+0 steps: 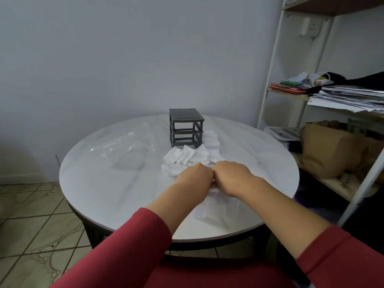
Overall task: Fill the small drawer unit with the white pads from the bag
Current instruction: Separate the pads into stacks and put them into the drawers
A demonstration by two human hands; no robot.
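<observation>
1. Head view: round white table point(99, 196) in front of a pale wall point(124, 48), with tiled floor point(31, 215) at lower left.
2. The drawer unit point(185, 127) is dark grey and stands upright on the far middle of the table. It is an open frame with stacked levels you can see through.
3. The white pads point(188, 155) lie loose on the table, just in front of the unit and along its right side. Some overlap and a few touch the unit's base.
4. The bag point(124, 146) is clear plastic, lying flat and crumpled on the table left of the unit, near the pads.
5. The left hand point(195, 177) is back up, low over the near edge of the pad scatter, with its fingers curled under.
6. The right hand point(230, 176) is also back up with fingers curled under, and its knuckles touch the left hand's.
7. A bit of white shows between and under the two hands. I cannot tell if either hand grips a pad, since the fingertips are hidden.
8. A white heap point(218, 206) lies on the table under the wrists near the table's near edge. It is too blurred to tell what it is.
9. Both forearms are bare and the red sleeves point(133, 246) are pushed up.
10. A white shelf rack point(270, 80) stands to the right of the table. Its middle shelf holds stacked papers point(349, 98) and a lower shelf holds a brown paper bag point(328, 150).
</observation>
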